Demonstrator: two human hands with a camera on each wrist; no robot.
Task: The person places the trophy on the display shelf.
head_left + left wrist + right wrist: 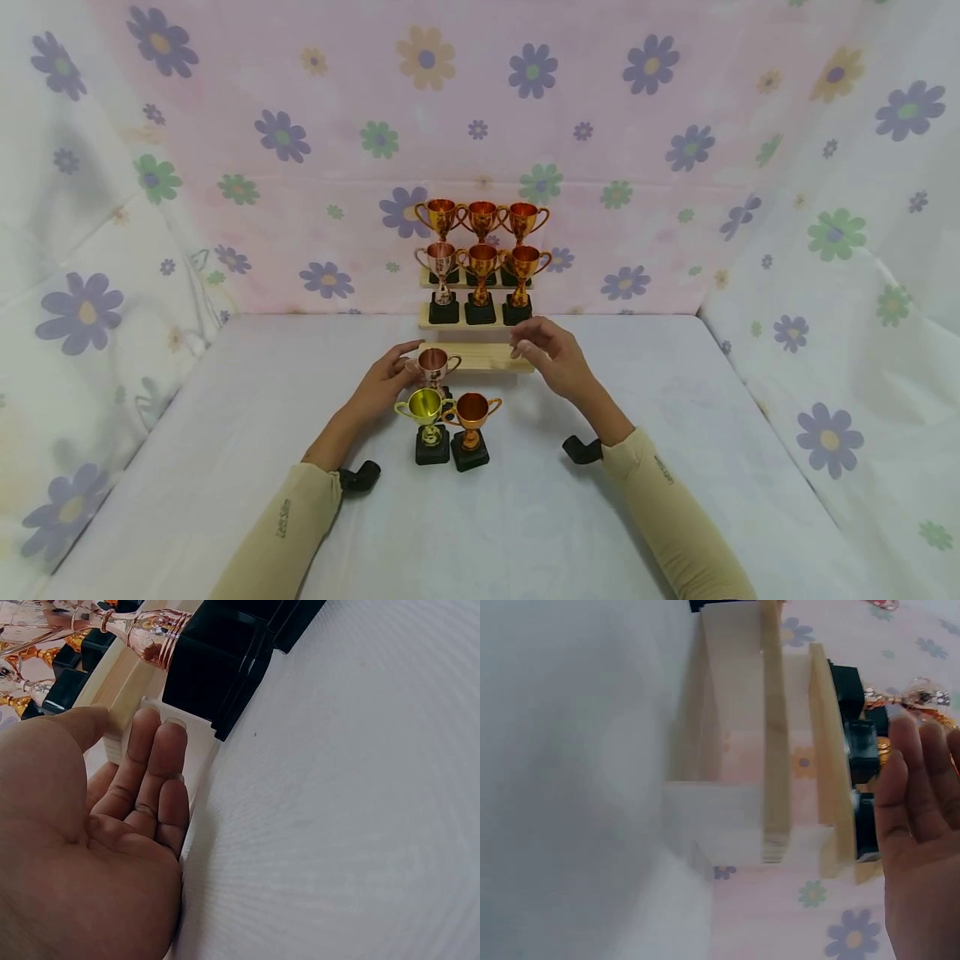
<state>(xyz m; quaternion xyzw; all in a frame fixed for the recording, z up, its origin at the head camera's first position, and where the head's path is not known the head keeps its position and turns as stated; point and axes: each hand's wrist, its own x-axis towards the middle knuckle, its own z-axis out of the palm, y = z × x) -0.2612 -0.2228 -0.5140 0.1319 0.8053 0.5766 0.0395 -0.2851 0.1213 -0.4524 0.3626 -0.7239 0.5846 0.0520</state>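
Note:
Beside the left end of a wooden tiered shelf's lowest board [483, 357] is my left hand [384, 385], fingers loosely bent and nothing held. In the left wrist view its thumb and fingers [157, 750] overlap the board's end; contact is unclear. A rose-gold trophy cup [432, 364] stands close to that hand on the table. In front of it stand a yellow-gold trophy [425, 406] and a copper-orange trophy [474, 411], upright on black bases. My right hand [553, 358] hovers by the board's right end, holding nothing, its fingers [922, 780] extended in the right wrist view.
The middle board [474, 327] bears a rose-gold trophy [441, 265] and two orange-gold trophies. Three more orange-gold trophies [482, 217] stand on the top board behind. White cloth covers the table [615, 533]; flowered cloth [480, 83] hangs around the back and sides.

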